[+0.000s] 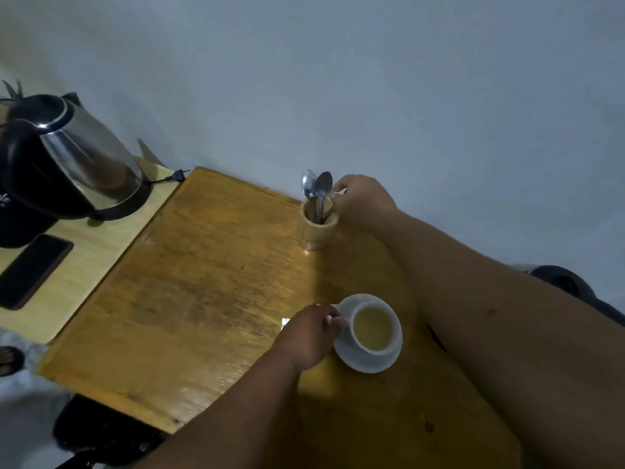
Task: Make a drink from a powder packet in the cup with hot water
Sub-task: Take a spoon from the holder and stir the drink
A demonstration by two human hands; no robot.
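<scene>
A white cup [373, 328] stands on a white saucer [368, 362] near the right-hand edge of the wooden table [189, 299], toward its near end, and it is filled almost to the rim with a pale yellowish-brown drink. The left hand [309, 336] rests at the cup's left side with its fingers curled narrowly around the cup's handle, so it is closed on the cup. Just left of that hand a small pale scrap [285, 322] lies on the table, too small to make out what it is. At the far right corner of the table, close to the wall [372, 79], stands a wooden holder [316, 228] with two metal spoons [318, 192] upright in it, bowls up. The right hand [360, 198] reaches across to the holder's right rim, its fingers pinched together around something thin and pale at the rim; whether that is a spoon handle I cannot tell. Beyond the table's left edge, on a lighter wooden surface [88, 265], sits a steel and black electric kettle [67, 157] on its base, with a dark phone [32, 270] lying flat beside it nearer the camera. A black plug [176, 176] lies at the table's far left corner.
</scene>
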